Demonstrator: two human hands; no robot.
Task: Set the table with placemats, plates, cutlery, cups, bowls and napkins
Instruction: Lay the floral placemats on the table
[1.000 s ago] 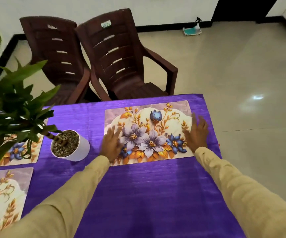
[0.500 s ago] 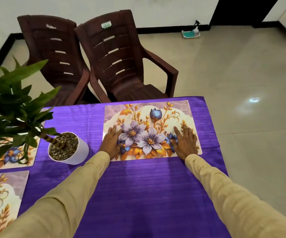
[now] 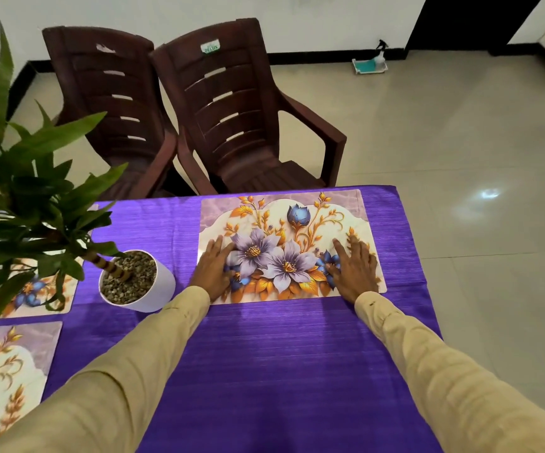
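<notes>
Placemat point(image 3: 297, 223): far right corner of bench point(image 3: 405, 223), under my left hand point(image 3: 214, 271) and right hand point(image 3: 354, 273), grip released, palms flat. Risk: pressing sideways may drag the cloth point(image 3: 264, 354) and skew it toward the edge.

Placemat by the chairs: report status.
Left hand, right hand flat on placemat, fingers straight. Placemat lies flat on tablecloth. Potted plant beside it, apart.

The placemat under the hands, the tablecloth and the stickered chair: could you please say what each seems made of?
Placemat: probably thin plastic or laminate; flat, stiff, printed flowers, slight sheen.
Tablecloth: looks like woven fabric, shiny purple with fine ribs.
Chair: apparently moulded plastic, dark brown, semi-gloss, slots cut in its one-piece back.
</notes>
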